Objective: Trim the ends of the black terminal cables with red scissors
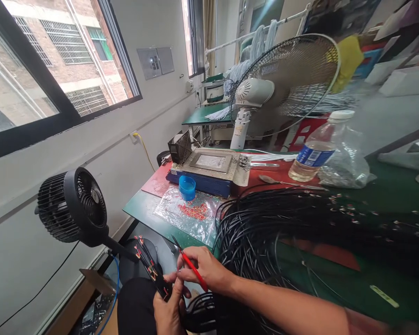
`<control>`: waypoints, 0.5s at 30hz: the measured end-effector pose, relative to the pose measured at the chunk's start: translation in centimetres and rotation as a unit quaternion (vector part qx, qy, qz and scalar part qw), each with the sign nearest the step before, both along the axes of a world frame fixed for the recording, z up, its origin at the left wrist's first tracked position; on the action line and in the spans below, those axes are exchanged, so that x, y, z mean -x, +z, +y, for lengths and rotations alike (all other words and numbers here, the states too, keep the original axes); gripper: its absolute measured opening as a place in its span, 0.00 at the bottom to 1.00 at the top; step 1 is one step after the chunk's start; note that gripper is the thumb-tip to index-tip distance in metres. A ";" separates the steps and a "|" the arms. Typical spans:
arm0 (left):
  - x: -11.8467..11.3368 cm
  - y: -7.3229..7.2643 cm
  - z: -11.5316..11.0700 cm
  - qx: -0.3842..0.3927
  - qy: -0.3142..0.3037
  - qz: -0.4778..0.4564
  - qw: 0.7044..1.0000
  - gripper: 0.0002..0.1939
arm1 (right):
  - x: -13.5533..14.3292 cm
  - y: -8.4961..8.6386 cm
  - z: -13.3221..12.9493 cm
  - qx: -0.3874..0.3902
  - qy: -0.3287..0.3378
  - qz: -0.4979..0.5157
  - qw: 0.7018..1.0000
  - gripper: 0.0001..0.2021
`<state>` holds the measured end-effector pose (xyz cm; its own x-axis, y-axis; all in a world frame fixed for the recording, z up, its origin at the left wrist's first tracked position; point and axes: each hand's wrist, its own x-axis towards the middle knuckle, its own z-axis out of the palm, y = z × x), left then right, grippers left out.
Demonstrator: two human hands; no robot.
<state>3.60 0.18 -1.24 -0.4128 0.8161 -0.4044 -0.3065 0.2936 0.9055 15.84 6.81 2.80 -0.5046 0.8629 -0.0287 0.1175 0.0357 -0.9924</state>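
My left hand (169, 309) is closed around a bundle of black cables (149, 265), low in front of my lap. Their stripped ends fan up and left, showing short red and pale wires. My right hand (204, 267) grips red-handled tweezers (194, 270), whose thin dark tip points up and left. Its thumb and fingertips meet the left thumb beside the bundle; whether a wire is pinched there is too small to tell. Below the hands, looped black cable (202, 312) hangs over my lap.
A large pile of black cables (251, 232) covers the green table's right side. Beyond the hands are a plastic sheet with red and yellow bits (193, 211), a blue cup (187, 188), a solder pot (211, 163) and a bottle (310, 149). A black fan (73, 204) stands left.
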 end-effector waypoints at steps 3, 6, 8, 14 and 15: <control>-0.1 0.1 0.0 0.010 -0.011 -0.007 1.000 0.20 | 0.0 -0.1 -0.1 0.020 0.017 0.035 0.999 0.10; -0.1 0.3 0.1 0.014 -0.022 -0.036 0.999 0.17 | -0.1 -0.4 0.0 0.018 0.014 0.031 0.999 0.08; 0.0 0.5 0.1 0.011 -0.033 -0.055 0.998 0.16 | -0.1 -0.7 0.2 0.035 0.014 0.025 0.999 0.08; 0.0 0.5 0.1 0.007 -0.060 -0.085 0.995 0.12 | -0.1 -0.2 0.5 0.157 0.034 0.080 0.984 0.08; 0.0 0.4 0.1 0.000 -0.062 -0.079 0.995 0.12 | -0.1 0.0 0.6 0.176 0.041 0.092 0.979 0.08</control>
